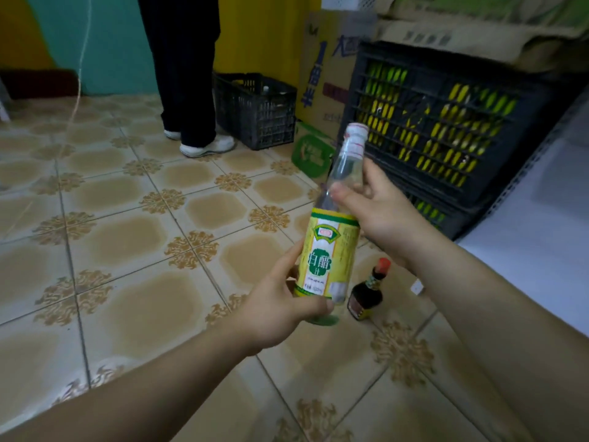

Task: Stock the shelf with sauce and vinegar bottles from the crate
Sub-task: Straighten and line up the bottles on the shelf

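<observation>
Both hands hold the vinegar bottle [328, 250] over the floor [127, 250].
The left hand [280, 307] grips its base and the right hand [379, 212] its neck; a sauce bottle [366, 291] stands just beside, with a crate [446, 74] and a person's legs [188, 74] beyond. The crate's contents are blurred.

Head-worn wide-angle view, facing forward and down, left hand [274, 303] and right hand [381, 215] near, tiled floor [127, 224] beyond

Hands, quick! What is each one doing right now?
Left hand: holding the vinegar bottle near its base.
Right hand: holding the same bottle at its neck.
</observation>
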{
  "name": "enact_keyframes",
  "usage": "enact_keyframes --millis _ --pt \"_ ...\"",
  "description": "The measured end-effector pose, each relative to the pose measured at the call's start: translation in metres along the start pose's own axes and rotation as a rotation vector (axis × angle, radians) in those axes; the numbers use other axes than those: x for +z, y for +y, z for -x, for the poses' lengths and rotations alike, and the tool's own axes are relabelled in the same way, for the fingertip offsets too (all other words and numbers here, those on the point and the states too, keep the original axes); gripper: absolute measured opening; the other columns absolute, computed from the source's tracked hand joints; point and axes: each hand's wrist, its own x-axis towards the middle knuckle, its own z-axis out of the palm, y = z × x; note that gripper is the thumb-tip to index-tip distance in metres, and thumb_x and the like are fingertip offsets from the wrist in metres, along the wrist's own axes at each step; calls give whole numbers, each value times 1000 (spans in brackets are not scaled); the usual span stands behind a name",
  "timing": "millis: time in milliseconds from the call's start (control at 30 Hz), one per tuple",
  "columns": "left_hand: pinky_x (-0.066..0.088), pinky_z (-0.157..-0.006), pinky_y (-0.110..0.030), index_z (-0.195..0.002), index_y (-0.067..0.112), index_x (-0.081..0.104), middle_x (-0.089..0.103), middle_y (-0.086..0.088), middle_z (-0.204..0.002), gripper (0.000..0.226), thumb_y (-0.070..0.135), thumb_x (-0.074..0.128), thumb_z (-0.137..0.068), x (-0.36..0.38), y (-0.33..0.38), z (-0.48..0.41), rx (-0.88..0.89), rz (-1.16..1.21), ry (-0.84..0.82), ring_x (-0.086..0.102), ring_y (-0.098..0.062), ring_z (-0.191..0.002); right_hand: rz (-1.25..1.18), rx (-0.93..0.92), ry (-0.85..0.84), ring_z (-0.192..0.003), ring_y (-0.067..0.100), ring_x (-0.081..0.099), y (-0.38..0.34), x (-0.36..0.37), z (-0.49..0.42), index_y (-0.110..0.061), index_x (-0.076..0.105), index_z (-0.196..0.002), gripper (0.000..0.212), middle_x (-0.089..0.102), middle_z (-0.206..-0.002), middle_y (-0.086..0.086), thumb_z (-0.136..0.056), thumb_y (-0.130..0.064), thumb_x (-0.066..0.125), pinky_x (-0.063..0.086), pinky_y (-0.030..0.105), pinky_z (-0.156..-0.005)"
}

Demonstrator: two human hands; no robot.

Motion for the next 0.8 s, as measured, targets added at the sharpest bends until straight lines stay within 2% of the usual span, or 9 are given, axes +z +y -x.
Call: enact_keyframes --millis 33,100,233,333,467,533,633,700,800 --pt "56 -79 -33 -137 45 38 62 -9 -115 91 17 77 -60 8 10 -1 21 20 29 64 -21 -98 -31 20 -64 -93 13 70 -4 -8 4 -43 46 -128 43 70 -107 -11 -88 -41 63 55 34 -67" --pt "56 -83 -42 -137 44 38 63 -8 -113 89 14 76 -62 21 29 -3 65 65 98 64 -25 -100 -86 21 -144 -85 13 72 -11 -23 12 -52 42 -126 49 71 -102 -14 -83 -45 65 54 31 -55" --pt "58 -78 -42 -131 48 41 60 -10 -115 84 4 78 -71 36 52 -5 157 76 188 65 -24 -99 -124 -27 -90 -82 15 73 -20 -47 20 -44 43 -132 48 70 -102 2 -90 -32 64 55 30 -55" --pt "57 -78 -48 -133 43 41 59 -12 -115 84 -1 76 -71 47 61 -7 185 56 193 65 -26 -99 -149 -51 -47 -79 14 73 -23 -57 26 -40 44 -131 44 71 -98 2 -92 -28 62 54 28 -54" --pt "59 -73 -42 -122 52 44 59 -11 -110 84 -3 77 -69 61 68 -11 235 14 194 66 -23 -95 -122 -73 -21 -79 13 73 -24 -71 31 -42 44 -126 41 73 -89 -8 -91 -31 62 54 26 -54" --pt "59 -70 -34 -116 58 44 60 -8 -107 83 3 81 -65 68 74 -17 262 16 182 67 -17 -90 -123 -71 5 -80 12 73 -28 -80 31 -38 42 -133 50 73 -92 -7 -88 -33 65 53 25 -54" --pt "57 -72 -30 -117 62 41 60 -3 -106 84 17 80 -58 81 93 -33 306 -13 161 66 -12 -91 -83 -78 70 -85 8 72 -44 -103 30 -39 32 -141 75 70 -104 -7 -78 -40 73 55 24 -60" --pt "57 -73 -31 -113 68 39 59 0 -104 86 15 85 -63 94 111 -50 355 -44 126 65 -9 -91 -19 -101 125 -89 8 71 -61 -127 30 -45 30 -139 85 70 -104 -13 -68 -49 75 58 33 -73" --pt "56 -68 -25 -113 68 37 60 3 -101 89 10 83 -64 123 146 -77 436 -58 58 65 -6 -88 96 -117 194 -95 12 70 -91 -173 32 -47 19 -143 103 69 -110 -11 -57 -59 74 56 44 -85"
